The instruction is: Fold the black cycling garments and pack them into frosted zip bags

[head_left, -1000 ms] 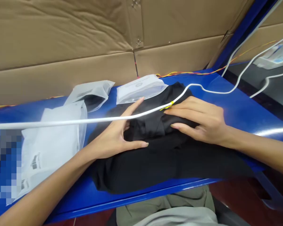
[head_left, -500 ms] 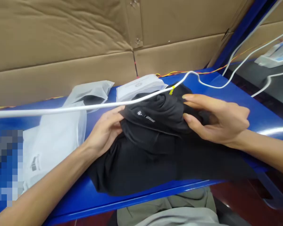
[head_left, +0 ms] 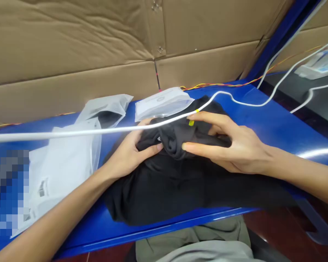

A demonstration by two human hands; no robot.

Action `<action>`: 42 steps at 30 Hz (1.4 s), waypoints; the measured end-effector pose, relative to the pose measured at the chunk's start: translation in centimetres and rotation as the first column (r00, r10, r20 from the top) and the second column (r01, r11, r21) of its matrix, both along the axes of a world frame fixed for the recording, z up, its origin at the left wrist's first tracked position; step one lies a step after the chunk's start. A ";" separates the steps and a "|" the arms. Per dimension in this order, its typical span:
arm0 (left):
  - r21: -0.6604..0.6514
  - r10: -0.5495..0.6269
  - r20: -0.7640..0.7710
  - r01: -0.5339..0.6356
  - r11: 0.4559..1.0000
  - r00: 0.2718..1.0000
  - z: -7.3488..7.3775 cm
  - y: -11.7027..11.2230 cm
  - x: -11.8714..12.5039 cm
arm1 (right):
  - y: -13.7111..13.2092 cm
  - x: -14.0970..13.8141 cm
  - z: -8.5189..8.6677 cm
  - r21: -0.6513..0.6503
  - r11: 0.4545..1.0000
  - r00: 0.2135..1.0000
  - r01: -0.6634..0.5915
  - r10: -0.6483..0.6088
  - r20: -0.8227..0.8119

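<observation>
A black cloth garment (head_left: 180,191) lies folded in a heap on the blue table, its top bunched into a soft fold (head_left: 172,143). My left hand (head_left: 132,153) pinches that fold from the left, and my right hand (head_left: 224,142) curls over it from the right. A small yellow tag (head_left: 191,123) shows just above my right fingers. A white printed mark on the fabric is almost hidden by my left thumb. A thick white cable (head_left: 98,130) crosses above both hands, close to my left wrist.
Frosted plastic bags lie on the blue table (head_left: 276,134): a large one (head_left: 62,163) with a barcode label, one (head_left: 104,109) holding something dark, and one (head_left: 161,103) with a round logo. A cardboard wall (head_left: 71,47) stands behind, with thin orange wires (head_left: 221,85) along it.
My hands went from lying on the garment to lifting a fold that showed white print, and now press it inward. The print is nearly covered. The white cable has shifted with the movement.
</observation>
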State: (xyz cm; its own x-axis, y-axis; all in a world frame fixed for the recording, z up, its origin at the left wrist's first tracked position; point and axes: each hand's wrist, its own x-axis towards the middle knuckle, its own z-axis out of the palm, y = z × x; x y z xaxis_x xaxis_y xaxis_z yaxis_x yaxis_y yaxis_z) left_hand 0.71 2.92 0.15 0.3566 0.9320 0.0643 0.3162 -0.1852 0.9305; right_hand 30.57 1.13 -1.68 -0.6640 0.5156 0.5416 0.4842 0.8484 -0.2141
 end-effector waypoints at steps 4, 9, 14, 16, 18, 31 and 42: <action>-0.169 0.084 0.196 -0.051 0.984 0.977 -0.4 0.1 0.5 | 0.9 0.3 -0.1 0.066 0.998 0.999 0.016 -0.014 -0.034; -0.399 0.243 0.315 -0.105 0.911 0.917 0.4 -0.1 0.5 | 1.4 0.1 -0.6 -0.014 0.999 0.994 0.048 -0.049 -0.094; -0.483 0.322 0.284 -0.155 0.862 0.903 0.5 0.0 0.7 | 1.6 -0.3 -0.4 -0.113 0.991 0.991 0.076 -0.088 -0.105; -0.468 0.361 0.264 -0.208 0.859 0.894 0.4 0.1 0.8 | 1.9 -0.2 -0.4 -0.176 0.978 0.987 0.114 -0.132 -0.096; -0.436 0.404 0.233 -0.276 0.856 0.885 0.3 0.2 0.7 | 2.3 0.0 -0.6 -0.260 0.952 0.981 0.163 -0.184 -0.060; -0.057 0.144 -0.095 -0.150 0.987 0.985 -0.2 0.2 -0.3 | 2.0 -0.4 -0.9 0.030 0.996 0.996 -0.082 0.083 -0.024; -0.127 0.178 0.059 -0.169 0.977 0.982 -0.5 -0.1 0.0 | 1.2 -1.0 -1.7 0.213 0.974 0.997 -0.071 0.067 0.028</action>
State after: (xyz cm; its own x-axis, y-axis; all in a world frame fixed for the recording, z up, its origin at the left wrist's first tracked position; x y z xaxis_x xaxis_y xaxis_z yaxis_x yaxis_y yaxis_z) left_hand 0.70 2.82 -0.32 0.1876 0.9817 -0.0338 0.2675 -0.0180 0.9634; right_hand 29.52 2.31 -3.36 -0.7061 0.3420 0.6200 0.4252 0.9050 -0.0150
